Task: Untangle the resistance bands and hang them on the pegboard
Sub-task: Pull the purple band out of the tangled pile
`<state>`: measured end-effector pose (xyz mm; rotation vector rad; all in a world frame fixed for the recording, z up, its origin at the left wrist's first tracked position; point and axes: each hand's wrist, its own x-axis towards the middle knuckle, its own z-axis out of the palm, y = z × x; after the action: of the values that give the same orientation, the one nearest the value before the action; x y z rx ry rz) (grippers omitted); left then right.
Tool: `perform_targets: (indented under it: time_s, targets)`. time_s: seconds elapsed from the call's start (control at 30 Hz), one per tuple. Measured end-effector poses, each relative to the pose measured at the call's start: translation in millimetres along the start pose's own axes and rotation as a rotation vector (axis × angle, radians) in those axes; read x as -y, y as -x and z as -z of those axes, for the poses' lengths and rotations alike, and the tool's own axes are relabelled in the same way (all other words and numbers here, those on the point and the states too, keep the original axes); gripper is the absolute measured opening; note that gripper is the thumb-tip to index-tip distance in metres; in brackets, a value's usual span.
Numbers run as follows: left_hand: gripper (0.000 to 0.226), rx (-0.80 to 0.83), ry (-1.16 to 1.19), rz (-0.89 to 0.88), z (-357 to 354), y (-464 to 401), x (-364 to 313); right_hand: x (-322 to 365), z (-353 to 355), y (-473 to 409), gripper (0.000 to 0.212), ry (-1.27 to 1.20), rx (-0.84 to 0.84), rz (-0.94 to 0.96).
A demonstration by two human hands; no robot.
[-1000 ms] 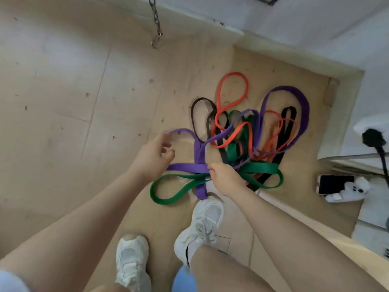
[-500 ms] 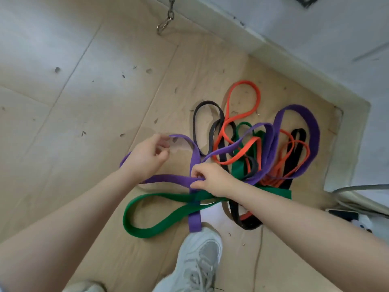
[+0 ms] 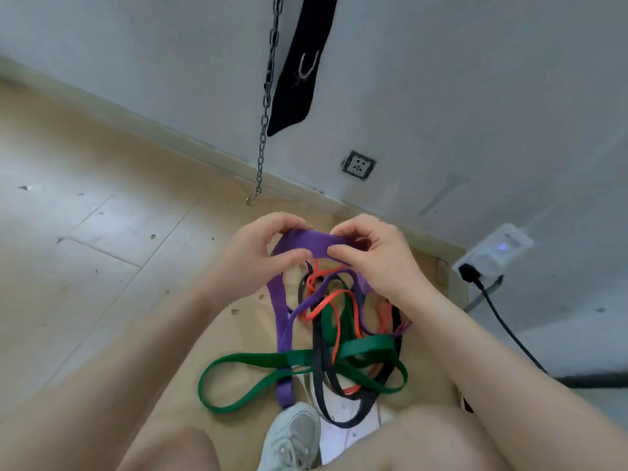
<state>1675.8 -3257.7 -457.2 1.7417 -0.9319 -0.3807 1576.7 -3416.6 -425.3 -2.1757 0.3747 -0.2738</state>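
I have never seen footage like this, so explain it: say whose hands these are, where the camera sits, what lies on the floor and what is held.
There is no machine here: the single view comes from a camera worn on a person's head, looking down. The left hand and right hand both pinch the raised top of a wide purple rubber band. Its lower part hangs into a tangle on the wooden floor: a green band, thin orange band and black band. A white sneaker shows below.

No legible text, label or number anywhere
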Motion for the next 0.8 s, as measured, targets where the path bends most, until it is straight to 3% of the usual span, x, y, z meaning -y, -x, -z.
perform_targets:
  time_s: [0.13, 0.2, 0.3, 0.43, 0.53, 0.67, 0.8]
  targets:
    - [0.026, 0.004, -0.103, -0.08, -5.9, 5.0, -66.4, 31.3, 42.5, 25.3, 0.028, 0.026, -0.12, 0.071]
    - [0.032, 0.032, -0.039, -0.051, -10.5, 10.9, -93.9, 45.1, 61.0, 38.2, 0.024, -0.135, -0.107, 0.028]
    - [0.026, -0.084, 0.1, -0.036, -21.1, 23.1, -127.8, 67.4, 81.8, 55.9, 0.016, -0.405, 0.006, 0.008]
    - [0.023, -0.241, 0.341, -0.102, -22.1, 33.4, -177.7, 100.4, 100.9, 71.8, 0.011, -0.724, 0.132, 0.104]
    - [0.021, -0.269, 0.377, -0.205, -10.5, 39.6, -210.3, 123.3, 107.4, 81.9, 0.011, -0.908, 0.157, 0.15]
    - [0.017, -0.295, 0.274, -0.187, -16.2, 52.9, -206.5, 136.5, 98.1, 98.7, 0.01, -0.881, 0.065, 0.123]
    - [0.031, -0.116, 0.364, -0.044, -43.2, 69.1, -190.9, 122.7, 86.0, 114.2, 0.01, -0.741, -0.185, -0.047]
